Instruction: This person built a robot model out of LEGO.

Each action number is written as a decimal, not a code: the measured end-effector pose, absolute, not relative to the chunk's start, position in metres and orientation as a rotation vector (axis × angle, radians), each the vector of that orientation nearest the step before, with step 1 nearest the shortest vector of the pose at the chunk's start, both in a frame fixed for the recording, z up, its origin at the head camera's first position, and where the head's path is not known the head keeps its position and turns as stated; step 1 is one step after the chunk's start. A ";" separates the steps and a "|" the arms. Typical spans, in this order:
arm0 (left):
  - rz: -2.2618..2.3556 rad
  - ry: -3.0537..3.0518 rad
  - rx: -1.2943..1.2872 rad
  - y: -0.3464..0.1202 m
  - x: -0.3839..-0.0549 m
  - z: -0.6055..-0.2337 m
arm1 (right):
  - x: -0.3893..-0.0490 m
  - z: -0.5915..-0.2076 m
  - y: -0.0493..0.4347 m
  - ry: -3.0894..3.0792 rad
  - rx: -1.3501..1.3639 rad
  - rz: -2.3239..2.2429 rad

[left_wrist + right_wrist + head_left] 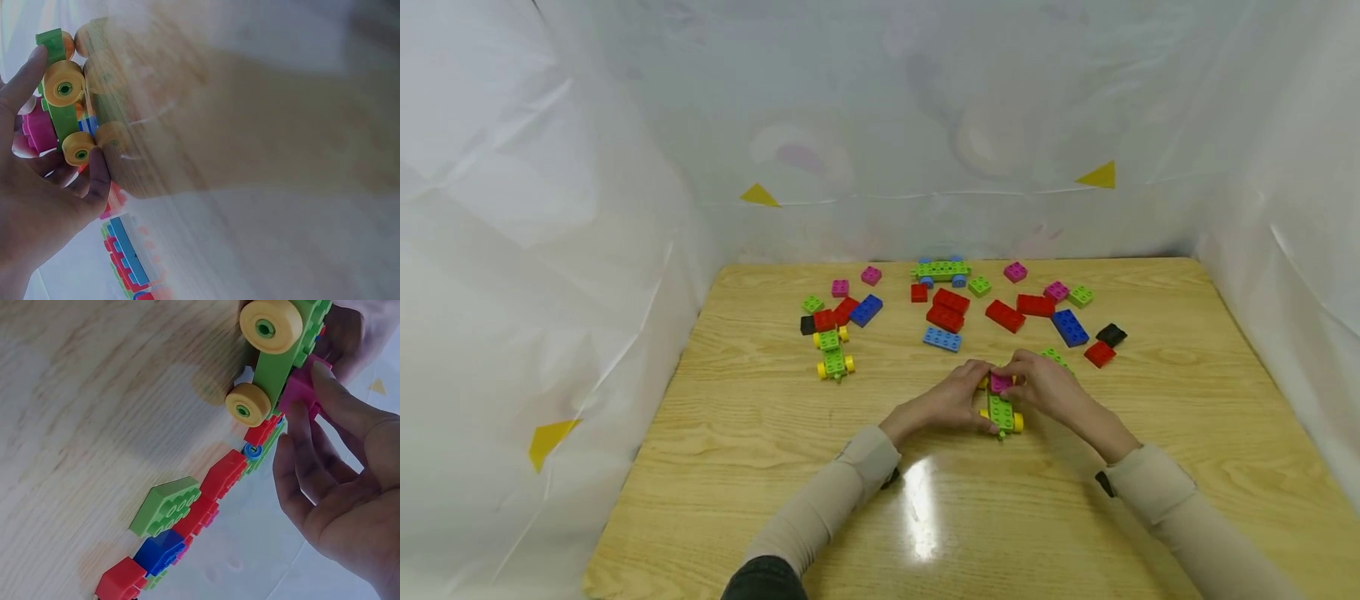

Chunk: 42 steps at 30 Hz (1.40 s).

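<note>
My left hand [952, 402] grips a green toy car base [1001, 412] with yellow wheels [64, 83], thumb at one end and fingers along its side. My right hand [1051, 388] pinches a magenta building brick [300, 387] between thumb and fingers. The brick lies against the studded top of the base at its far end. In the left wrist view the same magenta brick [40, 130] shows beyond the wheels. Just behind the right hand, a green brick [1056, 358] is partly covered.
A second green car base [834, 360] with yellow wheels stands at the left. Further back is a green base [942, 270] with blue wheels. Red, blue, magenta, green and black bricks lie between, including a light blue brick [942, 338] and a blue brick [1070, 328].
</note>
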<state>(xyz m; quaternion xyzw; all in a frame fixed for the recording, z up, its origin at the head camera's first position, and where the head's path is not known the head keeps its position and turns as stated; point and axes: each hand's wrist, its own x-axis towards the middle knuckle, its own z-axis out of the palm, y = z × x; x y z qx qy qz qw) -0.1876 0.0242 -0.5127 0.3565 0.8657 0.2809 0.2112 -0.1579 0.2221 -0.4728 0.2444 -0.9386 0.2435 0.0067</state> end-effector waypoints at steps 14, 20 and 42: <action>0.796 2.391 0.983 0.025 -0.188 -0.514 | -0.165 -0.469 0.221 -3.050 0.730 0.672; 0.797 2.400 0.968 0.028 -0.188 -0.513 | -0.164 -0.467 0.224 -3.032 0.731 0.673; 0.804 2.407 0.991 0.024 -0.189 -0.515 | -0.159 -0.482 0.229 -2.962 0.785 0.877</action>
